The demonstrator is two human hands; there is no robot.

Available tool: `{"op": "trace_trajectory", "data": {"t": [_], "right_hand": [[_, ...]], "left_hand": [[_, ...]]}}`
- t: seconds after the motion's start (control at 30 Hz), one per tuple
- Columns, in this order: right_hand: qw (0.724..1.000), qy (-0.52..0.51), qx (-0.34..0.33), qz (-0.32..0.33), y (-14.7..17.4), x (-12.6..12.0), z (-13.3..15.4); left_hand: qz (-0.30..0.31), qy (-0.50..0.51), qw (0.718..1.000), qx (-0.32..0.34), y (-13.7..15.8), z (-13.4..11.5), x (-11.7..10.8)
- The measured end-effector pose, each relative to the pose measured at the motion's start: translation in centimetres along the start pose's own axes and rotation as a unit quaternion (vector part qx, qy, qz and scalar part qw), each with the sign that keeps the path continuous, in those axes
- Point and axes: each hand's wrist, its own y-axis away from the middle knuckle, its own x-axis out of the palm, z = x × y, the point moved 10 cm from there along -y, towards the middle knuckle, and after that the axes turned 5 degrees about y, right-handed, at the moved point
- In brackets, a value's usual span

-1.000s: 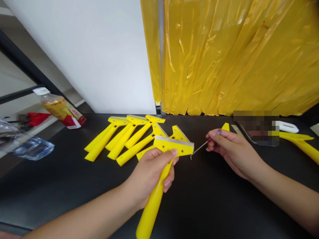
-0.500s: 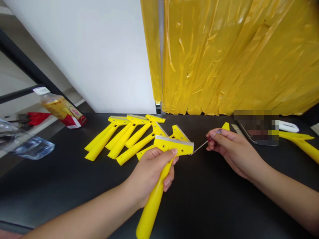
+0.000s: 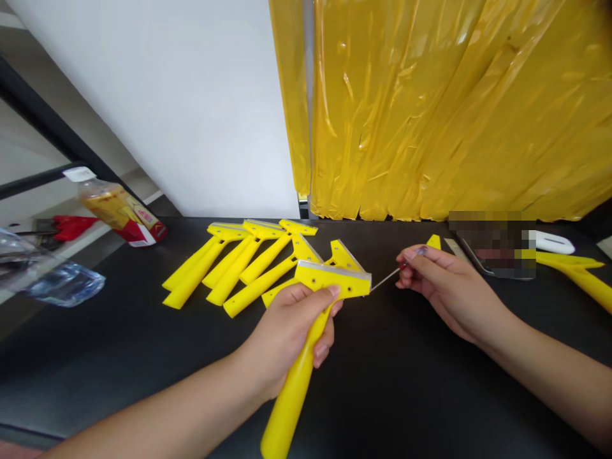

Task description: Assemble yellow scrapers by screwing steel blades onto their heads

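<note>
My left hand (image 3: pixel 296 325) is wrapped round the handle of a yellow scraper (image 3: pixel 289 395), thumb pressed on its wide head. A metal strip runs along the head's top edge, and two small holes show in its face. In my right hand (image 3: pixel 440 277) a thin screwdriver (image 3: pixel 385 279) is pinched between the fingers. Its slim metal shaft reaches left to the right end of the scraper head; whether its tip touches there I cannot tell. The screwdriver's handle is mostly hidden by the fingers.
Several yellow scrapers (image 3: pixel 234 264) lie behind my left hand on the black table (image 3: pixel 401 389). At left stand a drink bottle (image 3: pixel 122 210) and a clear plastic container (image 3: pixel 71 284). A phone (image 3: pixel 507 264), a white object (image 3: pixel 553 242) and more yellow scrapers (image 3: pixel 581 274) lie at right.
The screwdriver's shaft has shifted slightly up and right at the scraper head's end, and its tip shows less. My left hand and the scraper stay almost still.
</note>
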Motion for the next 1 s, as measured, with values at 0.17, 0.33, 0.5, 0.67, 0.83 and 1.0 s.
{"op": "trace_trajectory", "data": {"t": [0.17,0.33,0.5,0.67,0.83,1.0], "right_hand": [[1.0,-0.003,0.0,0.0,-0.03,0.07,0.04],[1.0,0.0,0.003,0.003,-0.09,0.13,-0.11],[1.0,0.004,0.003,-0.002,-0.09,-0.01,-0.24],[1.0,0.007,0.006,-0.004,-0.13,0.04,-0.26],[1.0,0.009,0.01,-0.004,-0.1,-0.1,-0.38],[1.0,0.013,0.014,-0.007,-0.13,-0.24,-0.52]], "left_hand": [[-0.001,0.001,1.0,0.002,0.02,-0.11,0.01],[-0.002,0.003,1.0,0.002,0.02,-0.09,-0.09],[-0.003,0.001,1.0,0.003,-0.1,0.04,-0.14],[-0.002,0.001,1.0,0.003,-0.1,-0.01,-0.07],[-0.007,-0.001,1.0,0.008,-0.07,-0.15,-0.18],[-0.007,0.001,1.0,0.002,-0.06,-0.03,-0.17]]}}
